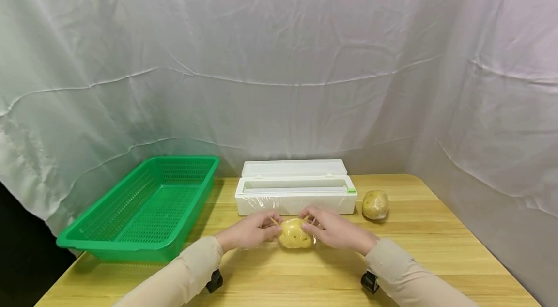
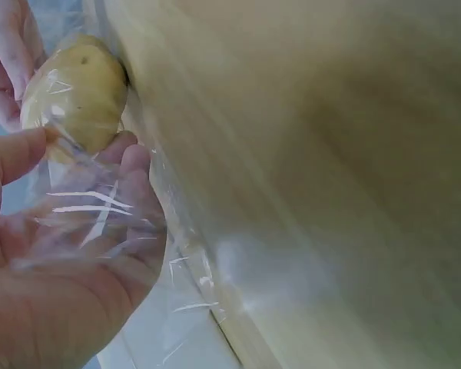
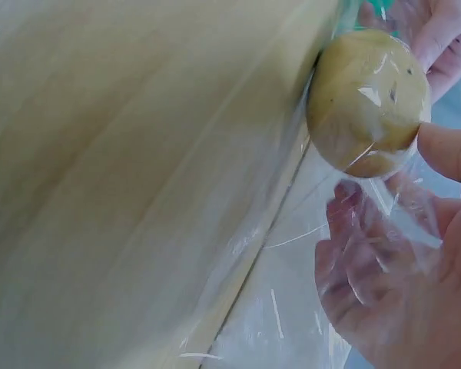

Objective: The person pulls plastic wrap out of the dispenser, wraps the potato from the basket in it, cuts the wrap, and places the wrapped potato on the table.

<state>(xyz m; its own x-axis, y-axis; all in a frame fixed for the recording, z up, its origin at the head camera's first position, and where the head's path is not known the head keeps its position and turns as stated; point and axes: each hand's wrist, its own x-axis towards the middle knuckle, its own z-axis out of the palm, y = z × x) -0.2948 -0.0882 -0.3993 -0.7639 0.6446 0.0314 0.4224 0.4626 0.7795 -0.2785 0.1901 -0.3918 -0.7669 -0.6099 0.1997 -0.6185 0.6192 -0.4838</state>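
Observation:
A yellow potato (image 1: 295, 234) sits in clear cling film (image 2: 92, 207) at the front middle of the table, between both hands. At its left end, my left hand (image 1: 255, 230) has thumb and curved fingers about the film, which stretches over the fingers in the left wrist view. My right hand (image 1: 333, 230) holds the film at the other end, its thumb against the potato (image 3: 369, 104). Loose film (image 3: 380, 231) covers the right fingers too. Just behind the hands stands a white cling film box (image 1: 296, 204), lid raised, with a roll inside.
Another potato (image 1: 375, 205), shiny as if wrapped, lies right of the box. A large green basket (image 1: 174, 229) stands at the left of the wooden table (image 1: 427, 249). Grey cloth (image 1: 279, 79) hangs behind and along the right side.

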